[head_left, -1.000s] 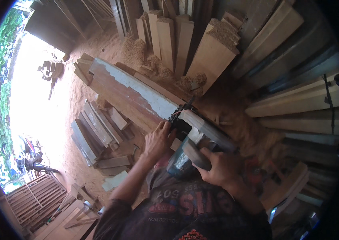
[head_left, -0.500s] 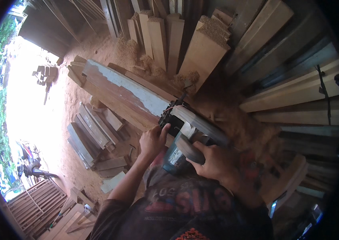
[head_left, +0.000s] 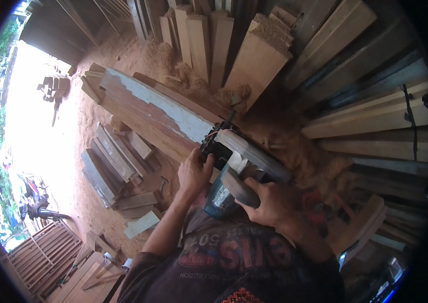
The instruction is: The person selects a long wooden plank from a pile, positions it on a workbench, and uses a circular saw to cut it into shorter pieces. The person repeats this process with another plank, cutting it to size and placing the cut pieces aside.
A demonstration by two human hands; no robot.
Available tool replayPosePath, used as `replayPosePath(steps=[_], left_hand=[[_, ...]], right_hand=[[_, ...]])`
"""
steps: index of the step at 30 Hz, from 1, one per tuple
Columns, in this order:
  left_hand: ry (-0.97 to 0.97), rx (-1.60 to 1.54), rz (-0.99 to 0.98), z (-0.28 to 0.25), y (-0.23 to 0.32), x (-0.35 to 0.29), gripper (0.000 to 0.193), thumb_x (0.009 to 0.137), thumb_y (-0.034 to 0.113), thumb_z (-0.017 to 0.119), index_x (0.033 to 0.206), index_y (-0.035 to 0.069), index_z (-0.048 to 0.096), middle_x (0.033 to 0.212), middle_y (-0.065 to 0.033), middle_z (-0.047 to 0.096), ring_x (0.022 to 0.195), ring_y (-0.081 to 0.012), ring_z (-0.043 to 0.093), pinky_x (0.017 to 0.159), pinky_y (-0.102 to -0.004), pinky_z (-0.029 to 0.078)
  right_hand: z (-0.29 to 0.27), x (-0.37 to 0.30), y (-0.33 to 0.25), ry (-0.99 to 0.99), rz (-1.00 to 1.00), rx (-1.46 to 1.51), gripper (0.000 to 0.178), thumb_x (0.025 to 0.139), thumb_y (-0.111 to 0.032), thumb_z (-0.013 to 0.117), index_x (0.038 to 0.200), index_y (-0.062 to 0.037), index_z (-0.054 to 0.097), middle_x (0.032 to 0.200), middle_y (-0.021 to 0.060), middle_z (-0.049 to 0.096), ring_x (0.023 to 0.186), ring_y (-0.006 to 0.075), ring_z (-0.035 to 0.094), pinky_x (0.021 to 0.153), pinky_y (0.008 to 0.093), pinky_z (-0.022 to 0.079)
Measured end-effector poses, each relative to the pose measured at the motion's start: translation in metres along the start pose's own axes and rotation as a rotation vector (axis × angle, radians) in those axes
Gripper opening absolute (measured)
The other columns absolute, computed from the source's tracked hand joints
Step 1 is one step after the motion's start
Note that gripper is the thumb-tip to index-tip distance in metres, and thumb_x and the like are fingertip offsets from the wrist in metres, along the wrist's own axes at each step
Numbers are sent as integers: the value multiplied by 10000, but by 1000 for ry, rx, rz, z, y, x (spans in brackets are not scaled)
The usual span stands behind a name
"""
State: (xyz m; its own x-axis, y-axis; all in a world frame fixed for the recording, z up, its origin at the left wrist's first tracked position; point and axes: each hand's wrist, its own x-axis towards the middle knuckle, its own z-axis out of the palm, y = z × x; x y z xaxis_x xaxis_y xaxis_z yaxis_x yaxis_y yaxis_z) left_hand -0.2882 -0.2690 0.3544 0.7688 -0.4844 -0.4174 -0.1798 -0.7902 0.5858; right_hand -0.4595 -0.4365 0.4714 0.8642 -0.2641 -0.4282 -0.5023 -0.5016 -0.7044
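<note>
A teal and black electric planer (head_left: 219,193) sits over the near end of a long wooden board (head_left: 148,108), which has patchy pale grey paint over bare reddish wood. My right hand (head_left: 270,204) is wrapped round the planer's dark rear handle. Toward the front of the tool, my left hand (head_left: 194,171) grips its black part, thumb on top and the other fingers partly hidden. The board stretches away from me to the upper left, lying on other timber. The planer's underside cannot be seen.
Stacked offcuts (head_left: 115,156) lie on the dusty floor to the left. Upright planks (head_left: 199,50) and leaning beams (head_left: 370,118) stand at the far side and right. Shavings (head_left: 234,96) are heaped beside the board. A slatted wooden panel (head_left: 44,257) is at the lower left.
My view has shifted slightly, so the board and offcuts appear a little further left. Both hands keep their hold on the planer, which stays almost in the same place on the board.
</note>
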Motion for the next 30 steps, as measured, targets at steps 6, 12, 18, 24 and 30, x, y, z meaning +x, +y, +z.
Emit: replayPosePath(steps=[6, 12, 18, 24, 30], left_hand=[[-84, 187, 366, -18, -19, 15, 357, 985, 361, 716, 1129, 49, 619, 1016, -166, 710, 928, -398, 717, 781, -507, 549], [188, -238, -5, 16, -9, -2, 452, 927, 281, 853, 1167, 17, 576, 1072, -169, 644, 1003, -329, 671, 873, -464, 550], [238, -311, -18, 28, -9, -8, 548, 909, 214, 887, 1254, 4, 518, 1151, -177, 586, 980, -298, 666, 867, -439, 558], [278, -324, 35, 31, -12, -10, 519, 912, 169, 878, 1246, 2, 517, 1118, -160, 575, 947, -279, 652, 847, -430, 561], [257, -320, -8, 25, -11, -13, 521, 896, 177, 893, 1224, 11, 523, 1084, -148, 585, 937, -262, 654, 820, -416, 568]], right_hand=[[-1, 3, 1, 25, -48, 17, 364, 897, -427, 844, 1088, -153, 699, 805, 190, 764, 785, 432, 768, 667, 543, 592], [-9, 2, -2, -101, -13, 97, 385, 888, -216, 850, 1173, -46, 655, 919, 293, 756, 933, 492, 757, 820, 555, 618], [-7, 3, -5, -56, 16, 53, 369, 914, -309, 858, 1127, -65, 680, 886, 262, 767, 878, 459, 773, 770, 545, 619], [-5, 4, -2, -21, -15, -9, 337, 916, -344, 855, 1105, -107, 706, 863, 228, 775, 854, 446, 777, 739, 539, 621], [-3, 1, -3, -3, -22, 46, 337, 919, -343, 852, 1090, -91, 708, 850, 230, 771, 848, 439, 781, 747, 531, 622]])
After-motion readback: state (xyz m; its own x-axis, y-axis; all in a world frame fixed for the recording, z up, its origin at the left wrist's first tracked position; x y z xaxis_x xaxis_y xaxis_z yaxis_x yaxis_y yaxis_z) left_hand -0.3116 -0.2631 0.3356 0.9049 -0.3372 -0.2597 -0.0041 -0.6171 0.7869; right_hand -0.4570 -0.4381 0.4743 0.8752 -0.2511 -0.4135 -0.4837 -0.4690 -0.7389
